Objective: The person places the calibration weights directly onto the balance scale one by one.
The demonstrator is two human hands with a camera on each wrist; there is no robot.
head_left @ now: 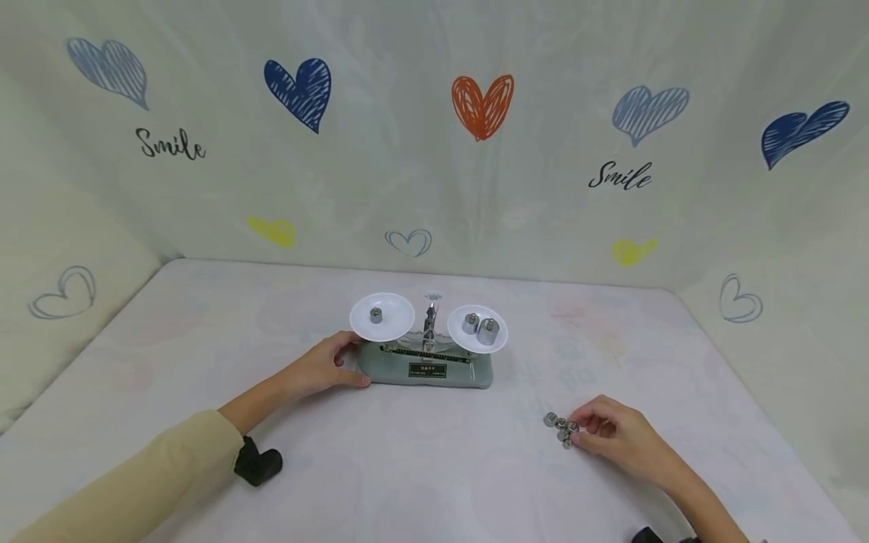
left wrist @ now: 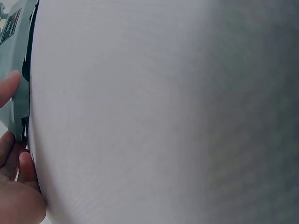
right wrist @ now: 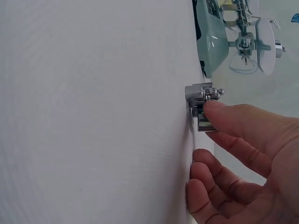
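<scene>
A balance scale (head_left: 424,366) with a grey-green base stands mid-table. Its left white pan (head_left: 394,326) carries one small metal weight (head_left: 376,315); on the right pan (head_left: 483,348) are two weights, one larger (head_left: 487,330). My left hand (head_left: 324,366) grips the left end of the base, thumb on the front face and fingers around the end. At the right, my right hand (head_left: 621,437) pinches a metal weight (right wrist: 208,122) between thumb and forefinger. Several other small weights (head_left: 551,419) stand close beside it on the table. My other right fingers curl near the tabletop.
The table (head_left: 421,467) has a pale cover, and a light curtain (head_left: 380,173) with printed hearts hangs behind it. A black wrist device (head_left: 258,461) is by my left forearm; another black one (head_left: 647,535) shows at the bottom right edge.
</scene>
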